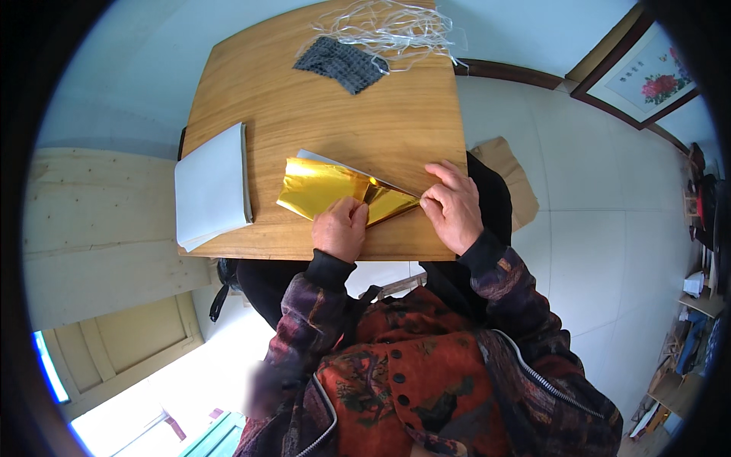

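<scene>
A sheet of shiny gold foil paper (324,181) lies near the front of the wooden table, partly folded, its right end narrowing to a point. A strip of its pale grey back shows along the upper edge. My left hand (340,228) is closed, fingers curled down on the lower edge of the sheet near its middle. At the pointed right end, my right hand (454,207) pinches the tip between thumb and forefinger, the other fingers loosely bent. The undersides of both hands are hidden.
A stack of whitish sheets (212,186) lies at the table's left edge. Toward the far edge are a dark grey textured cloth (340,64) and a tangle of clear plastic strands (396,30). Brown paper (512,179) lies on the floor to the right of the table (266,91).
</scene>
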A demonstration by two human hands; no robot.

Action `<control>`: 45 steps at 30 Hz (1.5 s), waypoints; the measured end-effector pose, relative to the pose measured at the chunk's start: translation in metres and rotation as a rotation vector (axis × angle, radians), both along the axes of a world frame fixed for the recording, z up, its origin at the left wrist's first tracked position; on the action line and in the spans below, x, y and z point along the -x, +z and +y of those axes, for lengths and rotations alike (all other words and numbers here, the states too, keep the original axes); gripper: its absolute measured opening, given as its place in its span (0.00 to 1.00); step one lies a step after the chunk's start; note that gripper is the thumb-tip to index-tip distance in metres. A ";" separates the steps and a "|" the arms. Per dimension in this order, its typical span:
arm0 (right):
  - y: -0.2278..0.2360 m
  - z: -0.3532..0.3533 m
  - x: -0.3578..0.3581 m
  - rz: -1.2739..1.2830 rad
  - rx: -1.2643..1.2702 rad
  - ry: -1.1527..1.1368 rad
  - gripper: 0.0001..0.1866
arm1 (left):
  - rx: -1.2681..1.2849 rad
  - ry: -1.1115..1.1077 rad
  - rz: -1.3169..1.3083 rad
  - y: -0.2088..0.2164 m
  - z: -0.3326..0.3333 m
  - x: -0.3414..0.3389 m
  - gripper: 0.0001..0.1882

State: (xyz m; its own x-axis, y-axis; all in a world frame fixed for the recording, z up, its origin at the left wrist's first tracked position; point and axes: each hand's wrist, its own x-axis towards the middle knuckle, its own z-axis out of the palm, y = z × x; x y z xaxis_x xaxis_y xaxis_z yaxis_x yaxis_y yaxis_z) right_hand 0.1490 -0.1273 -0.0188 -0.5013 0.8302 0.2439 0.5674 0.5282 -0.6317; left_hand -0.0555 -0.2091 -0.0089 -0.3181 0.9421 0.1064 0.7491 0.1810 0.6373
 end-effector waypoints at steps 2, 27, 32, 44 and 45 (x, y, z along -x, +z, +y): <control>0.002 -0.001 0.003 -0.009 -0.014 -0.020 0.04 | -0.001 0.014 0.087 -0.001 0.004 -0.001 0.09; 0.003 0.001 0.005 -0.038 -0.085 -0.091 0.08 | 0.192 0.024 0.123 0.005 0.016 0.001 0.10; 0.000 0.000 0.005 0.008 -0.069 -0.098 0.08 | 0.178 0.009 0.141 0.004 0.016 0.002 0.11; -0.001 0.012 -0.010 0.300 0.103 -0.041 0.04 | 0.165 0.000 0.118 0.003 0.015 0.003 0.11; -0.001 0.013 -0.011 0.305 0.121 -0.050 0.04 | 0.159 -0.003 0.129 0.003 0.015 0.003 0.11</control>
State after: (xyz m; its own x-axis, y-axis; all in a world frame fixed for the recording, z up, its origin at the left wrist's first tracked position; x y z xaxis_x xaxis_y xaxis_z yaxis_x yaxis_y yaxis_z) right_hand 0.1596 -0.1142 -0.0194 -0.3783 0.8839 0.2749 0.3658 0.4155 -0.8328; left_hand -0.0581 -0.1940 -0.0058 -0.3090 0.9511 -0.0041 0.8233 0.2696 0.4996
